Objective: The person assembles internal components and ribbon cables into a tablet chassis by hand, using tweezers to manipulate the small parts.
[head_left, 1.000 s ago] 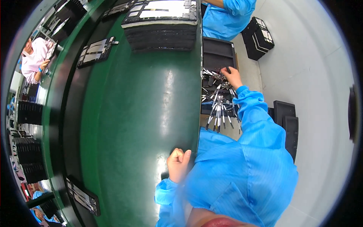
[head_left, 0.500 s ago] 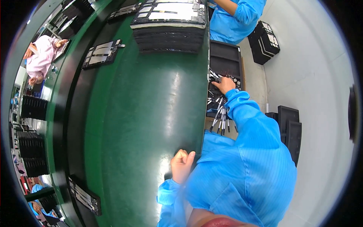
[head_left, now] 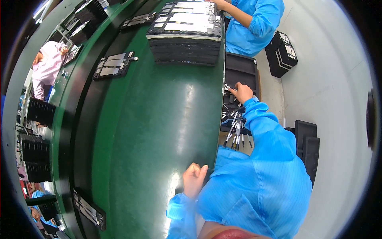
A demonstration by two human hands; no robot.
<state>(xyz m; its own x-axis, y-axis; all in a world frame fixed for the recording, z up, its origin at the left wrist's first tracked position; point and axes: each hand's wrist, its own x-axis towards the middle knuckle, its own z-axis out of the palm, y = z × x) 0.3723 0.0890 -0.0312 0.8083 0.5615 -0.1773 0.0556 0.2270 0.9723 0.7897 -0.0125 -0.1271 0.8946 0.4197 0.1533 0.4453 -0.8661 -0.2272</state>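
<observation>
Right hand (head_left: pixel 243 94) over black tray (head_left: pixel 240 66) — left hand (head_left: pixel 193 181) (curled) at table (head_left: pixel 159 123).

Bright blue long-sleeved cloth smock (head_left: pixel 278 191) with faint pinstripes, pretty baggy tbh. Gathered blue cuff (head_left: pixel 254 103) on the right sleeve (head_left: pixel 268 129), stitched seam (head_left: pixel 253 171) just above the pointed blue cloth flap (head_left: pixel 241 211).

right grip (head_left: pixel 243 93): hold unclear, perhaps hidden | co-worker (head_left: pixel 254 30): cut off by top edge

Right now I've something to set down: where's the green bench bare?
Free: the middle of the green bench, between the tall panel stack and the left hand. Crowded: the black tray around the right hand, with loose strips.
</observation>
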